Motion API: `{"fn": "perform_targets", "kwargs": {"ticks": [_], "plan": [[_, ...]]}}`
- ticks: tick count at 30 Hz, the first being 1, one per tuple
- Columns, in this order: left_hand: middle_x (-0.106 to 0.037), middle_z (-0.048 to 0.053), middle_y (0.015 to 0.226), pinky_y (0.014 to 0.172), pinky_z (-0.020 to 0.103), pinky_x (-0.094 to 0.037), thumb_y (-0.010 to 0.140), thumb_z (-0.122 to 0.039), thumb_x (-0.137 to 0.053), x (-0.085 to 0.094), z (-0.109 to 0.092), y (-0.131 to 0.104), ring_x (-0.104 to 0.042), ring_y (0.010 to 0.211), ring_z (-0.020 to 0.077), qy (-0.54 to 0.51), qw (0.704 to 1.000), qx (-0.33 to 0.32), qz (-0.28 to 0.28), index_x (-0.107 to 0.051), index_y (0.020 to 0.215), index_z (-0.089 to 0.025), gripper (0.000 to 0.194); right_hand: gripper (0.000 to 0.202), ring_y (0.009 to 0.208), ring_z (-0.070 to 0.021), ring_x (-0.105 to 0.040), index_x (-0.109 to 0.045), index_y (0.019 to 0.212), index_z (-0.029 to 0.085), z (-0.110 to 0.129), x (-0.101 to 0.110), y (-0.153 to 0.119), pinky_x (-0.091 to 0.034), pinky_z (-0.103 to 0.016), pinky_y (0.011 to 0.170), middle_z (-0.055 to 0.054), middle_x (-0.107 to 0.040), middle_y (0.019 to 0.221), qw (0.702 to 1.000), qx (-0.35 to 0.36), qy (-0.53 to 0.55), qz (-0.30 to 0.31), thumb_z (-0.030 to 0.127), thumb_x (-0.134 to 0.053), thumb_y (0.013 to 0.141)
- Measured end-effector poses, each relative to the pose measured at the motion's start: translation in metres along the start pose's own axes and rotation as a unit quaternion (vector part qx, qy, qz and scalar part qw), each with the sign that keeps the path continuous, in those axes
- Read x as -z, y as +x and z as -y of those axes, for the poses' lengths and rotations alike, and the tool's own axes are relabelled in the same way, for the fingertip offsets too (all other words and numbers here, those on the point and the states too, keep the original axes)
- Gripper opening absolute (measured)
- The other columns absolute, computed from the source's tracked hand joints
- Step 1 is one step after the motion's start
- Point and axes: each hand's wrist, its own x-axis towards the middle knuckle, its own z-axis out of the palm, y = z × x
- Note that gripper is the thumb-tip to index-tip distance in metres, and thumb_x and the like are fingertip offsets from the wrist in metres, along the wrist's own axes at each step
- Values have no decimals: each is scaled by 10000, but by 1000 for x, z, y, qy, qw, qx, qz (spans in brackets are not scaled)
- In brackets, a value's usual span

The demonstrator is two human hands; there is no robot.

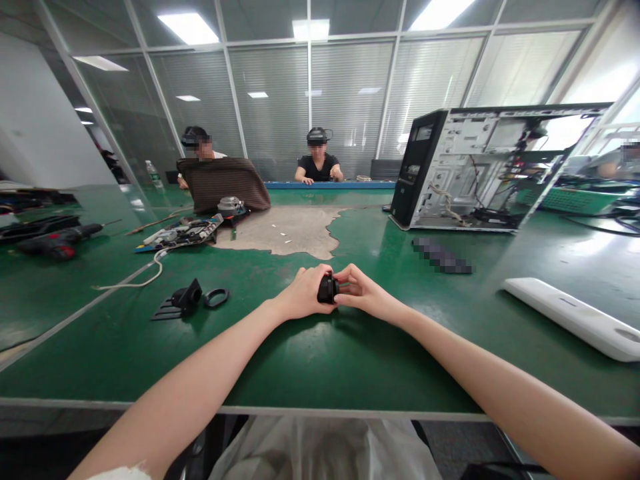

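Observation:
Both hands meet over the middle of the green table (pixel 300 373), around a small black part with a rounded, ridged body (pixel 327 289). My left hand (pixel 304 293) wraps round its left side. From the right, the thumb and fingers of my right hand (pixel 364 291) pinch its edge. Its exact kind is too small to make out, and the fingers hide part of it. To the left on the tabletop lie a black bracket-like piece with slats (pixel 186 299) and a black oval ring (pixel 217 298).
An open computer case (pixel 465 170) stands at the back right. A long white device (pixel 570 317) and a blurred dark item (pixel 441 256) lie to the right. Circuit boards (pixel 183 233), a cable (pixel 155 270) and a power drill (pixel 63 241) are at left. Two people sit across the table.

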Motion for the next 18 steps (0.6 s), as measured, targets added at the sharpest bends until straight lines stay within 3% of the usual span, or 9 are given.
{"fn": "perform_targets", "kwargs": {"ticks": [7, 15, 18], "plan": [[-528, 33, 976, 776, 342, -328, 615, -386, -621, -1, 1, 0, -504, 903, 225, 3, 1000, -8, -5, -352, 1044, -210, 536, 237, 836, -143, -556, -445, 912, 214, -6, -1, 4, -452, -331, 778, -9, -543, 899, 999, -13, -28, -37, 315, -566, 736], [-532, 30, 946, 753, 337, -337, 616, -386, -616, 0, 1, 0, -513, 866, 222, 9, 1000, -13, -2, -354, 1036, -201, 528, 304, 907, -152, -536, -434, 888, 210, -1, 1, 0, -450, -324, 780, -15, -528, 952, 1000, 3, 1, 14, 253, -642, 671], [-526, 35, 969, 767, 338, -333, 618, -389, -617, 0, 2, 0, -509, 885, 221, 11, 1000, -19, -7, -352, 1043, -200, 535, 222, 875, -141, -543, -430, 873, 207, 1, 0, 0, -441, -314, 775, -14, -549, 915, 1000, -1, -6, -2, 284, -581, 730]]}}
